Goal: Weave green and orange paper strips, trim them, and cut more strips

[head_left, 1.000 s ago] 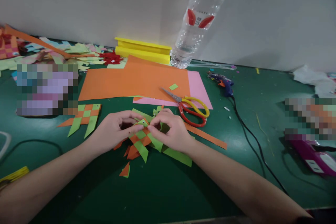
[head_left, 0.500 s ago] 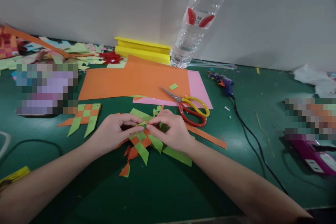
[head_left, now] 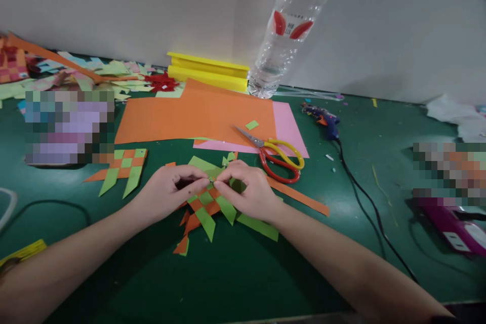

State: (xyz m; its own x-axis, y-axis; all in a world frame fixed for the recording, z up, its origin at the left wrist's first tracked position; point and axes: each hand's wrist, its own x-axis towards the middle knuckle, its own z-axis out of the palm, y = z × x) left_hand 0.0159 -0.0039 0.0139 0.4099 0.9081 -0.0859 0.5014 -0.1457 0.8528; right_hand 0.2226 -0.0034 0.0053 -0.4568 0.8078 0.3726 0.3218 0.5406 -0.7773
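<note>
Left hand (head_left: 167, 190) and right hand (head_left: 246, 190) both pinch the top edge of the orange-and-green woven paper-strip mat (head_left: 207, 206), which lies flat on the green table (head_left: 243, 273) near red-and-yellow scissors (head_left: 281, 160). Looks mid-weave, tucking a strip end; next move needs the weave held flat.

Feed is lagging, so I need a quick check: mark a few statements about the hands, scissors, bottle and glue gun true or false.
1. The left hand and the right hand both pinch the woven paper piece. True.
2. The scissors are held in the right hand. False: the scissors lie partly on the orange sheet, beyond that hand.
3. A second woven piece lies left of the left hand. True.
4. The bottle lies on its side. False: the bottle stands on its base by the wall.
5. The glue gun lies right of the scissors. True.
</note>
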